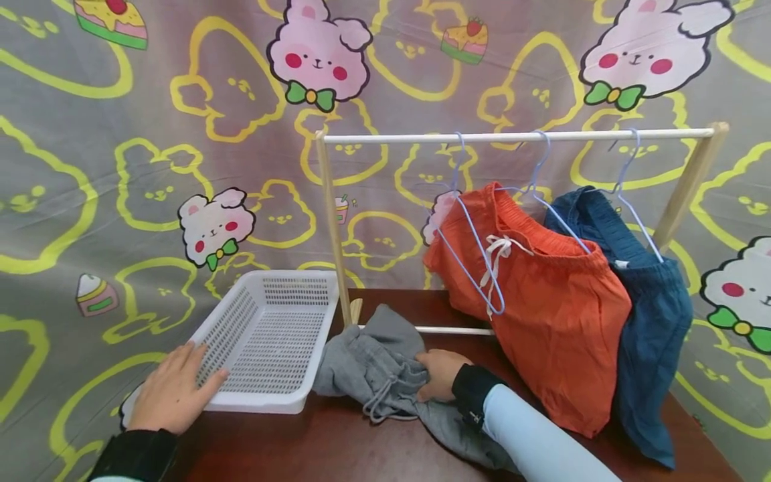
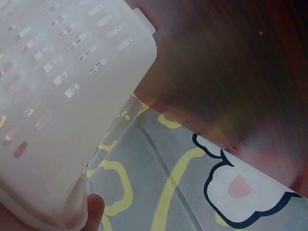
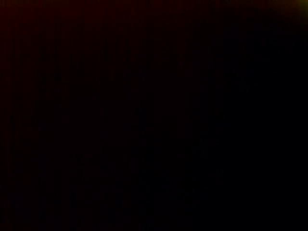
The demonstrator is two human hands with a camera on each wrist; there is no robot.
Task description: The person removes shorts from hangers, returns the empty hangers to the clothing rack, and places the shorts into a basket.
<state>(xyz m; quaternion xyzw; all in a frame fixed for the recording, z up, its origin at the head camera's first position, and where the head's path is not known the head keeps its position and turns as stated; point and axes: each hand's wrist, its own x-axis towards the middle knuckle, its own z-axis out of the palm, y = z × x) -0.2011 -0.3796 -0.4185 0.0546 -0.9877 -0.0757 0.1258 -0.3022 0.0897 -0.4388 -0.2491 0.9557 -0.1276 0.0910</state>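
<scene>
A pair of grey drawstring sweatpants (image 1: 376, 361) lies bunched on the table, one part trailing under the right forearm. My right hand (image 1: 444, 375) grips its right side, with fingertips partly hidden in the folds. The right wrist view is almost black. At the left stands a white perforated plastic basket (image 1: 301, 396), with nothing in it. My left hand (image 1: 175, 388) rests on its near left corner, fingers extended along the rim and thumb pointing inward. In the left wrist view, the basket's outer wall (image 2: 110, 106) fills the upper left, with a fingertip (image 2: 95, 211) beside the rim.
A wooden rack with a white rail (image 1: 397, 138) stands at the back. From it hang an empty lilac hanger (image 1: 476, 248), orange drawstring shorts (image 1: 542, 314) and blue pants (image 1: 653, 321) on hangers. The dark table (image 1: 271, 448) meets a patterned cloth (image 1: 150, 174) behind.
</scene>
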